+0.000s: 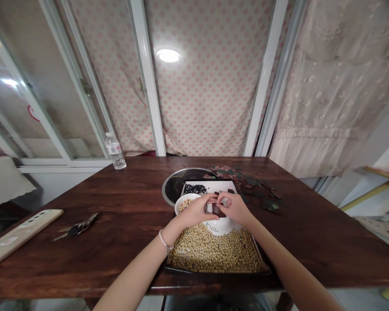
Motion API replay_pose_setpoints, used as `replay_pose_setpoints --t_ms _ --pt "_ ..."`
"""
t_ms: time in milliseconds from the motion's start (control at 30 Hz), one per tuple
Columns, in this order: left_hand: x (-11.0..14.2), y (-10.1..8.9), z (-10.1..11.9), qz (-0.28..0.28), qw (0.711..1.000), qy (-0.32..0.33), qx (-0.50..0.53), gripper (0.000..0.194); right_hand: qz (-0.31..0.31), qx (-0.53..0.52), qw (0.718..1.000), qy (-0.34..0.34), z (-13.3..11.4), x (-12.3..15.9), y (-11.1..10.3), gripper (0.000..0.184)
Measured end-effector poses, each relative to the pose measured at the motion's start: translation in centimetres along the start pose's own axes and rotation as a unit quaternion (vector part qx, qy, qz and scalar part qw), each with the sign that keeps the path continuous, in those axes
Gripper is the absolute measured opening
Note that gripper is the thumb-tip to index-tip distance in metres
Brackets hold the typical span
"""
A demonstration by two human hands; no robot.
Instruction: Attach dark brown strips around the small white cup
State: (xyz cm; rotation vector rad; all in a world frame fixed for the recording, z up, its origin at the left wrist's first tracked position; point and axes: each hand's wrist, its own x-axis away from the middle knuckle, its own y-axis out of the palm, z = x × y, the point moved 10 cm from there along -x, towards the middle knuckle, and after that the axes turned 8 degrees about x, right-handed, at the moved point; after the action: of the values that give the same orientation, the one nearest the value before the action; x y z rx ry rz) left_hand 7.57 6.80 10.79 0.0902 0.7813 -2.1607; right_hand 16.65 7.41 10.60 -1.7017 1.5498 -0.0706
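Right below your hands, yellow beans (214,252) fill the near part of the box (223,185); the white perforated bowl (219,227) sits just under your fingers. Your right hand (236,208) pinches a small dark piece (216,211), which lies between both hands, above that bowl. Your left hand (196,210) curls round its other side; can't tell if it grips too. Well left of your left hand: phone (21,235), keys (79,226). Just beyond that hand: bead bowl (178,202), then black beads (194,188), round plate (171,183). Beyond your right hand, scattered dark scraps (251,180). Far left, bottle (116,152).
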Motion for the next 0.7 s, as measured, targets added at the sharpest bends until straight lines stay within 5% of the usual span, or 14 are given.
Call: replay_pose_setpoints --t_ms 700 --pt "0.11 0.0 -0.03 0.007 1.0 -0.004 -0.008 0.061 -0.001 0.027 1.0 -0.012 -0.05 -0.03 0.68 0.005"
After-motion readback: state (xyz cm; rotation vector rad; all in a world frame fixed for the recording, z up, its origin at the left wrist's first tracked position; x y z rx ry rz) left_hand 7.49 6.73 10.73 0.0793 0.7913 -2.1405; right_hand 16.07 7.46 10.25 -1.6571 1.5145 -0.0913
